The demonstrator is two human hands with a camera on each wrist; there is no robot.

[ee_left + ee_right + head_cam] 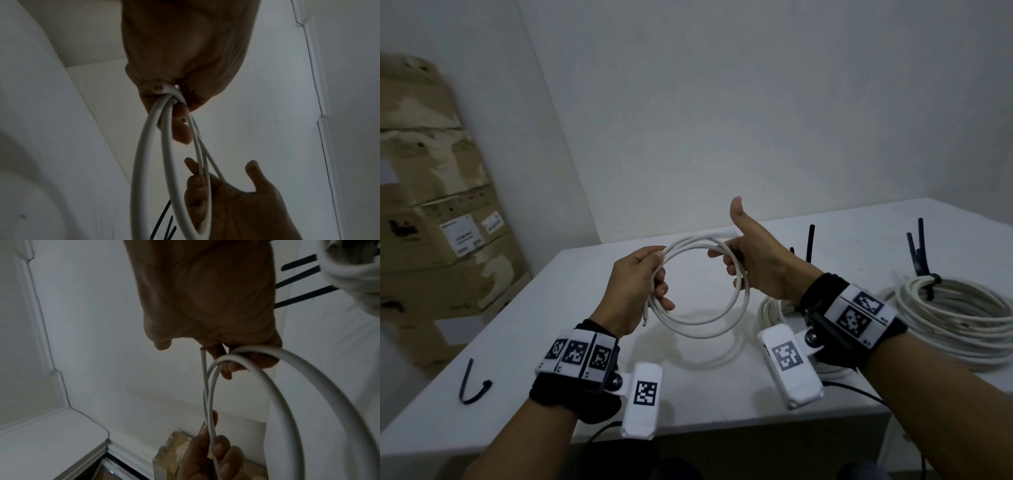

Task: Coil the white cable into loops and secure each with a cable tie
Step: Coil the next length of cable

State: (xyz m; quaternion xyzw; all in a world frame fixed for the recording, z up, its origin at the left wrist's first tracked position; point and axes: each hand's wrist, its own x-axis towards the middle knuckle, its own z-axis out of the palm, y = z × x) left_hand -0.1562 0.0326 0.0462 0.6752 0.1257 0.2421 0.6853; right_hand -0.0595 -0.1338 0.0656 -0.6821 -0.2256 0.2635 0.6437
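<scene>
Above the white table (pixel 571 308) I hold a small coil of white cable (pixel 705 329) of two or three loops between both hands. My left hand (pixel 658 278) grips the coil's left side, thumb on top and fingers curled beneath. One cut end (pixel 644 318) hangs just below that hand. My right hand (pixel 732 261) has its fingers curled round the coil's right side, thumb pointing up. In the left wrist view the left hand (pixel 179 104) bunches the cable strands (pixel 141 154). In the right wrist view the right hand (pixel 226 356) hooks the cable (pixel 287 386).
A loose black cable tie (pixel 470 383) lies at the table's left front. A large tied coil (pixel 955 325) with black tie tails (pixel 919 253) sits at the right. Another coil (pixel 774 311) lies under my right wrist. Cardboard boxes (pixel 438 219) stand at the left wall.
</scene>
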